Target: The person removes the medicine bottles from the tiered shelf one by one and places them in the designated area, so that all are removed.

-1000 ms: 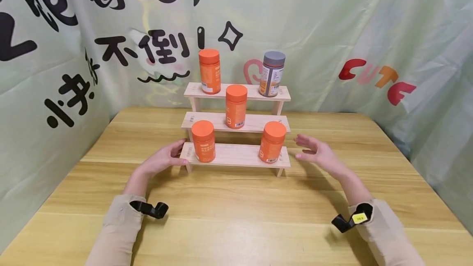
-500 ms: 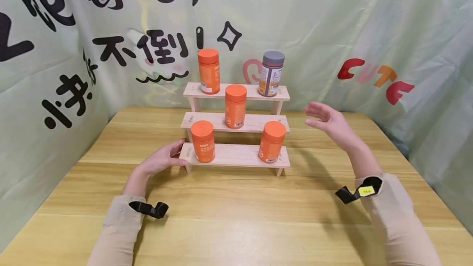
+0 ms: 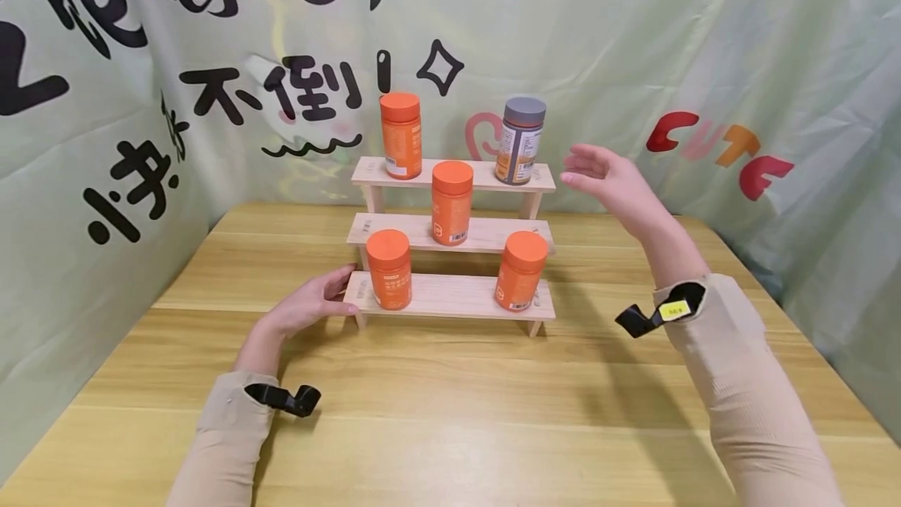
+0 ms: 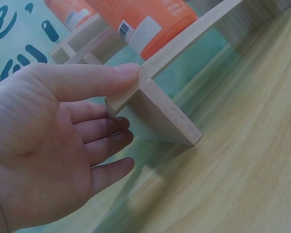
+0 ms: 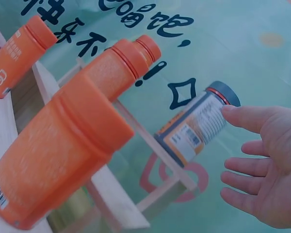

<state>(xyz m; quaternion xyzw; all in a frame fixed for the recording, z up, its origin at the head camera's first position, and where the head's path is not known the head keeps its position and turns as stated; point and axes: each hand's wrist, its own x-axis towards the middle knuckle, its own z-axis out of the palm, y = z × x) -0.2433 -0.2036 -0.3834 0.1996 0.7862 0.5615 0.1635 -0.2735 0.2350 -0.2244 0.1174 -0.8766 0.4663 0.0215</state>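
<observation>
The left hand (image 3: 310,305) grips the left end of the lowest wooden shelf (image 3: 450,296); in the left wrist view its thumb lies on the board's corner (image 4: 117,103). To the right of the top shelf (image 3: 450,175), the right hand (image 3: 612,182) is raised with relaxed fingers and holds nothing. Nearest to it is a grey-capped jar (image 3: 519,141) at that shelf's right end, with a gap between them in the head view. An orange jar (image 3: 402,137) stands at the top left, another (image 3: 451,203) on the middle shelf.
Two orange jars stand on the lowest shelf, one at the left (image 3: 389,270) and one at the right (image 3: 521,271). The wooden table (image 3: 436,413) bears the shelves. A pale green printed curtain (image 3: 598,45) hangs behind and at both sides.
The right hand has risen from beside the lowest shelf to the height of the top shelf, first outward, then back left towards the grey-capped jar. The left hand keeps its place.
</observation>
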